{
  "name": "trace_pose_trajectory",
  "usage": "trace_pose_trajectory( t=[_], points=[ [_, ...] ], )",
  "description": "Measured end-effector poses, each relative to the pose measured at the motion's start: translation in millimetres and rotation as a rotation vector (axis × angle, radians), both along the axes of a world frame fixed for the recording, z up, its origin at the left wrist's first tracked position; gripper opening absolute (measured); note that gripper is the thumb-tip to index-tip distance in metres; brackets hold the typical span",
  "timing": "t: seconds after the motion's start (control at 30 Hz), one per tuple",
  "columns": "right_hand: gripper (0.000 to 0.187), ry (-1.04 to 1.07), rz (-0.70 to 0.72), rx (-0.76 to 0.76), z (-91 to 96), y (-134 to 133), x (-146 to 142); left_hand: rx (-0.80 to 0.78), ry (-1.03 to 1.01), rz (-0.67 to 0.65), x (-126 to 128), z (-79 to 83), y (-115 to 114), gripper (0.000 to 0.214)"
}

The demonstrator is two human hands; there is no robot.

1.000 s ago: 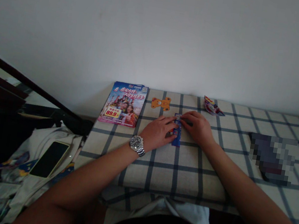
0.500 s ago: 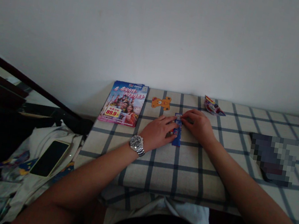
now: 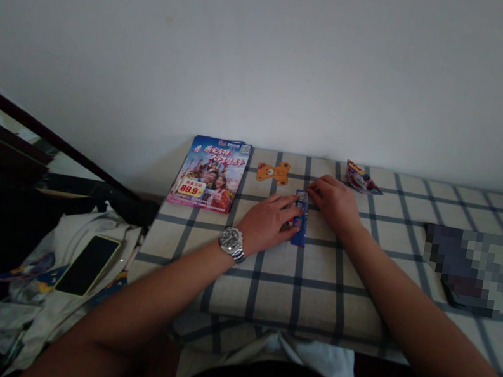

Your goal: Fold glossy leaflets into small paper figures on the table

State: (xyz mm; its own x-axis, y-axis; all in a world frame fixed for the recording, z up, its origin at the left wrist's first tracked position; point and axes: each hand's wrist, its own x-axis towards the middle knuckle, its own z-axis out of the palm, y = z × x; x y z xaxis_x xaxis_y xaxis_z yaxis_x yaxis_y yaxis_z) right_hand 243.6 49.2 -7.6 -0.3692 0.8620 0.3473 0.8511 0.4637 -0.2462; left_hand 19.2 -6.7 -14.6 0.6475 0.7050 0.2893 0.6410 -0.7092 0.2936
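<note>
A narrow folded blue paper strip [image 3: 299,232] lies on the checked tablecloth [image 3: 312,289]. My left hand [image 3: 267,223], a watch on its wrist, lies flat with its fingers pressing the strip's left side. My right hand [image 3: 336,204] has its fingers curled together at the strip's far end, pressing on it. Both hands touch the strip.
A colourful flyer [image 3: 209,174] lies at the table's far left, an orange bear-shaped cutout [image 3: 273,171] beside it, and a folded colourful paper shape [image 3: 362,179] near the wall. A dark blurred object [image 3: 463,266] lies at right. A phone [image 3: 87,265] rests on cloth left of the table.
My right hand has slid a little away from me along the strip towards its far end. The left hand has stayed in place.
</note>
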Motion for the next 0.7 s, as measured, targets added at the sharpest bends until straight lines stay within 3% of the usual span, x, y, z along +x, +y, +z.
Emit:
trace_pose_trajectory(
  t=[0.33, 0.7],
  points=[
    [0.01, 0.161, 0.04, -0.02, -4.1, -1.4, 9.2, 0.01, -0.025, 0.01, 0.1, 1.6, -1.3, 0.034],
    [0.013, 0.083, 0.086, -0.024, -2.5, -5.0, 8.1, 0.031, -0.021, -0.005, 0.5, 0.4, -0.1, 0.033]
  ],
)
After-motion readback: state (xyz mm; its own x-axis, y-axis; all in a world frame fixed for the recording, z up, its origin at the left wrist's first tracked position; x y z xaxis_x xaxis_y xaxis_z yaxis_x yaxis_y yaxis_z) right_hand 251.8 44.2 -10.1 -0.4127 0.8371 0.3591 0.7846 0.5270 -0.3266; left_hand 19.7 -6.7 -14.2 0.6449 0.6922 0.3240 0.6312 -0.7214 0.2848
